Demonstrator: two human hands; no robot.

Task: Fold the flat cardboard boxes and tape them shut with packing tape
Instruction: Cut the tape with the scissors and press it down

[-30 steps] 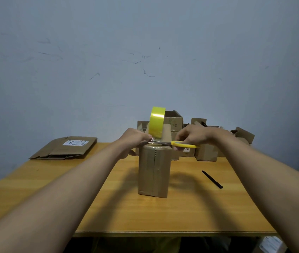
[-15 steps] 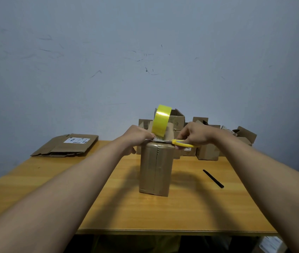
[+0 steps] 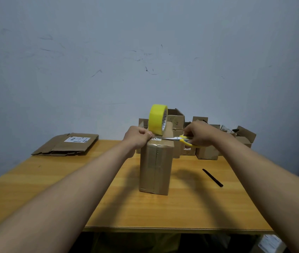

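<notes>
While the left hand (image 3: pixel 138 137) pinches at the top near edge of the upright cardboard box (image 3: pixel 156 166), fingers curled tight against the tape there, the right hand (image 3: pixel 200 135) grips the yellow handles of one pair of scissors (image 3: pixel 179 139), fingers curled through the loops. Blades point from the right hand toward the left thumb, lying level across the box top; whether they are parted cannot be told. One yellow tape roll (image 3: pixel 157 119) stands on edge on the box top, just beyond the left knuckles.

Edges and room: bare wooden table (image 3: pixel 72 189) lies open under both forearms, on either side of the box. Near table edge runs below the elbows.

Materials: box is brown corrugated card, glossy taped seam down its front face. Roll is smooth, shiny.

Count: one flattened box (image 3: pixel 66 145) with white label, well outward of the left hand; a cluster of folded boxes (image 3: pixel 207 152) beyond the right hand, number unclear; one thin black pen (image 3: pixel 212 178) beneath the right wrist.
</notes>
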